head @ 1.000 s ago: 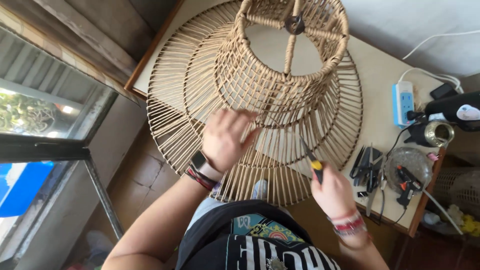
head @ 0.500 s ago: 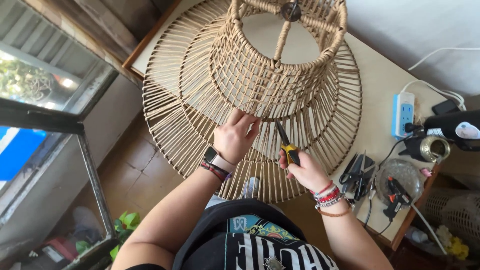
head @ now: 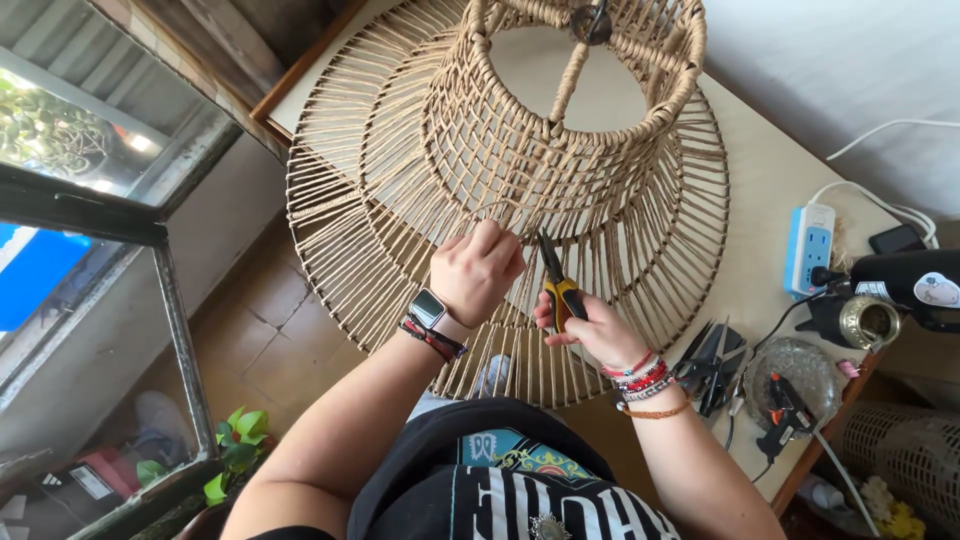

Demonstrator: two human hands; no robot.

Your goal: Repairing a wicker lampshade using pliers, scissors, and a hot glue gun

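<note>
Yellow-handled pliers are gripped in the right hand, tips up at twelve o'clock; the left hand pinches a strand at nine o'clock from them. The woven lampshade on the table looks mostly wrapped, with the lower ribs sparse.

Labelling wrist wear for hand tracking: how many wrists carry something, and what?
2. The left hand has a smartwatch plus dark and red bands beside it. The right hand, holding yellow-handled pliers, has beaded bracelets. More bands may be hidden underneath.
</note>
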